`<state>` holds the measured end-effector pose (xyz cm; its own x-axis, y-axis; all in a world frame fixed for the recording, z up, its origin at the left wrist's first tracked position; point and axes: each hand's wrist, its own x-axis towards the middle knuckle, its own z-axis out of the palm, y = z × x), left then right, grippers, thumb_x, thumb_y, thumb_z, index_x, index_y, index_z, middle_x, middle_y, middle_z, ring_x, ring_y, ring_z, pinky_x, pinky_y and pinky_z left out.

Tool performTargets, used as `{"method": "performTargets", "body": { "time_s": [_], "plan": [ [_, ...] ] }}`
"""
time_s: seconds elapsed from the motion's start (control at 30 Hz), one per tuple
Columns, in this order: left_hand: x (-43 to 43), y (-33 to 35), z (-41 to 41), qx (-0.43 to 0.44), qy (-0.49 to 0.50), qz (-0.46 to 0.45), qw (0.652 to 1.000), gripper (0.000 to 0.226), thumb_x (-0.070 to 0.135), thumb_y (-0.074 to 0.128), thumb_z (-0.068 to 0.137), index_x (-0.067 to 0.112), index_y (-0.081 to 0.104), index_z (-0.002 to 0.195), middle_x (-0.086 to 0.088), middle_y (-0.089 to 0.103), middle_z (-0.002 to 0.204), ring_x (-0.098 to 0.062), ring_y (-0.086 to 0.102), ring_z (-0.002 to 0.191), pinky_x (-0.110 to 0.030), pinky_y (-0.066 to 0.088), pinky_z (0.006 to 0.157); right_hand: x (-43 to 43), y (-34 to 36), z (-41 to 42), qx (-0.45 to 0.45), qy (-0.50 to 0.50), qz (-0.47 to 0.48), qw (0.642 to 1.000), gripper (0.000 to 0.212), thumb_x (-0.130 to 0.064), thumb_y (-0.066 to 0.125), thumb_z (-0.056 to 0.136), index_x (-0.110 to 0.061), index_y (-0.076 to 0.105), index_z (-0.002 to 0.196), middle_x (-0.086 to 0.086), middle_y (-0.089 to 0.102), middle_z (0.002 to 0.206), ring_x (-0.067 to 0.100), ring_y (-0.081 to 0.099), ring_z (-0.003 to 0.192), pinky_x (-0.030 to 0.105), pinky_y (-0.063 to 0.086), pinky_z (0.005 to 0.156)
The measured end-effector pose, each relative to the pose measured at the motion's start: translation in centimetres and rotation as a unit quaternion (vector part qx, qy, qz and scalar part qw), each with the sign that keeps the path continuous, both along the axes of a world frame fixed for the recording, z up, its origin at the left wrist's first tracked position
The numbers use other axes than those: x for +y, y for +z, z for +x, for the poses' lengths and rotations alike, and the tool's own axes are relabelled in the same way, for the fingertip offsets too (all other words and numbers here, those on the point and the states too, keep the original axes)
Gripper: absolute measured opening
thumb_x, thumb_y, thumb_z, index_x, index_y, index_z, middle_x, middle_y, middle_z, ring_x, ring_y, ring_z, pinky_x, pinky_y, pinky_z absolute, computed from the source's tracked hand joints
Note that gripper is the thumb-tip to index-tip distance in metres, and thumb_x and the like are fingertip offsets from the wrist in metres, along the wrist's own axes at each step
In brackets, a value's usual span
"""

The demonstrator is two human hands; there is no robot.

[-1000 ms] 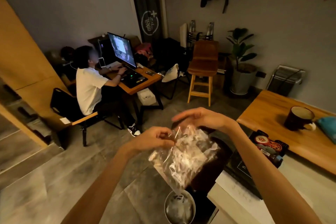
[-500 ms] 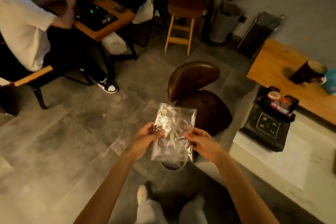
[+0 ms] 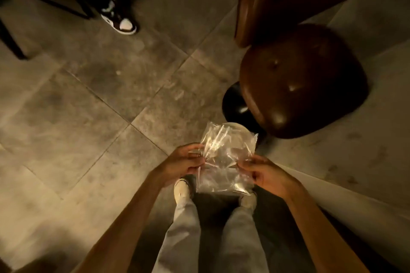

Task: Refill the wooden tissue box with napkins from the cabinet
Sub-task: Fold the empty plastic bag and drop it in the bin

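Observation:
A clear, crinkled plastic bag [image 3: 226,159] hangs flat between my hands above my feet. It looks see-through, with no napkins visible inside. My left hand [image 3: 184,159] pinches its left edge with curled fingers. My right hand [image 3: 264,174] pinches its right edge the same way. The wooden tissue box and the cabinet are out of view.
A round bin rim [image 3: 240,128] shows just behind the bag's top. A brown leather bar stool [image 3: 304,86] on a black base [image 3: 233,106] stands to the right. Another person's sneaker [image 3: 121,21] and dark chair legs are at the top left. A pale counter edge [image 3: 346,190] runs along the right.
My head has tipped down from the room to the floor. Both hands lowered the bag toward my body and keep holding its two sides.

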<state>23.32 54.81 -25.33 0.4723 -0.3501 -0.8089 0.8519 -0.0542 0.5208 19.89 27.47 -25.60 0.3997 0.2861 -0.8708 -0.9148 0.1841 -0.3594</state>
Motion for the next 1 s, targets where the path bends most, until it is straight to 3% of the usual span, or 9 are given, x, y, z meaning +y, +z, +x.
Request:
{"method": "performTargets", "body": {
  "time_s": [0.2,0.27,0.4,0.5,0.63,0.73,0.8,0.9,1.0],
  "plan": [
    [-1.8,-10.5,-0.8,-0.062,0.025,-0.005,0.998,0.039,-0.01,0.058,0.085,0.021,0.081,0.085,0.001,0.079,0.091,-0.012,0.074,0.085,-0.023,0.059,0.073,-0.1,-11.4,-1.2,-0.018,0.005,-0.034,0.999,0.028,0.0,0.062,0.082,-0.002,0.068,0.11,0.009,0.075,0.094,0.018,0.07,0.083,0.021,0.054,0.059],
    [-2.7,-13.0,-1.3,-0.091,0.047,-0.012,0.995,0.043,-0.013,0.057,0.085,0.022,0.081,0.081,0.001,0.078,0.095,-0.013,0.074,0.088,-0.026,0.06,0.077,-0.4,-14.2,-1.3,-0.041,0.012,-0.04,0.998,0.015,0.002,0.057,0.089,-0.002,0.069,0.097,0.007,0.075,0.085,0.02,0.07,0.081,0.021,0.055,0.062],
    [-3.8,-18.6,-2.9,-0.114,0.098,-0.009,0.989,0.048,-0.023,0.045,0.086,0.01,0.08,0.085,-0.012,0.073,0.113,-0.03,0.068,0.107,-0.043,0.054,0.086,-1.2,-18.7,-1.3,-0.053,0.022,-0.088,0.994,0.029,0.004,0.054,0.09,-0.011,0.074,0.104,0.013,0.074,0.107,0.031,0.068,0.107,0.035,0.058,0.085],
    [-5.0,-21.6,-3.2,-0.168,0.106,-0.007,0.98,0.051,-0.024,0.049,0.081,0.014,0.08,0.069,-0.015,0.073,0.11,-0.04,0.065,0.108,-0.05,0.049,0.095,-3.2,-20.0,-0.5,0.011,0.029,0.028,0.999,0.033,-0.005,0.053,0.08,-0.009,0.076,0.104,0.014,0.071,0.115,0.029,0.068,0.105,0.037,0.054,0.088],
    [-7.1,-23.9,-2.5,-0.248,0.02,-0.019,0.968,0.024,-0.01,0.056,0.066,0.002,0.075,0.06,0.007,0.076,0.1,-0.012,0.071,0.092,-0.025,0.052,0.091,-4.4,-20.2,1.1,0.056,0.141,0.026,0.988,0.035,-0.035,0.06,0.087,-0.01,0.069,0.11,0.016,0.07,0.11,0.026,0.067,0.093,0.04,0.051,0.086],
    [-8.6,-24.6,-1.5,-0.304,-0.055,-0.031,0.951,0.025,-0.018,0.049,0.074,-0.01,0.073,0.075,-0.006,0.069,0.112,-0.009,0.065,0.105,-0.025,0.048,0.098,-3.0,-19.6,2.5,-0.042,0.396,-0.091,0.913,0.046,-0.036,0.076,0.076,-0.036,0.056,0.118,0.0,0.069,0.107,0.013,0.066,0.094,0.033,0.054,0.086],
    [-8.7,-24.5,-0.2,-0.26,-0.077,-0.069,0.96,0.028,-0.021,0.047,0.084,-0.011,0.073,0.086,-0.008,0.066,0.116,-0.006,0.062,0.113,-0.021,0.047,0.098,-2.4,-18.9,3.5,-0.073,0.456,-0.168,0.871,0.042,-0.036,0.078,0.078,-0.042,0.055,0.112,-0.008,0.065,0.105,0.01,0.064,0.095,0.033,0.056,0.088],
    [-7.8,-24.9,1.4,-0.163,0.126,-0.045,0.977,0.042,-0.019,0.042,0.088,0.006,0.073,0.098,-0.001,0.073,0.112,-0.015,0.065,0.112,-0.029,0.049,0.097,-1.0,-18.5,4.4,-0.188,0.386,-0.335,0.839,0.042,-0.026,0.07,0.084,-0.03,0.051,0.12,-0.007,0.059,0.101,0.019,0.062,0.094,0.035,0.053,0.076],
    [-6.8,-26.5,2.1,-0.094,0.277,0.084,0.952,0.046,-0.014,0.036,0.092,0.012,0.063,0.117,-0.007,0.065,0.126,-0.024,0.061,0.116,-0.032,0.049,0.095,2.8,-19.9,4.2,-0.359,0.248,-0.556,0.708,0.055,-0.015,0.073,0.079,-0.021,0.048,0.128,0.004,0.056,0.119,0.023,0.059,0.105,0.025,0.043,0.071]
  ]
}}
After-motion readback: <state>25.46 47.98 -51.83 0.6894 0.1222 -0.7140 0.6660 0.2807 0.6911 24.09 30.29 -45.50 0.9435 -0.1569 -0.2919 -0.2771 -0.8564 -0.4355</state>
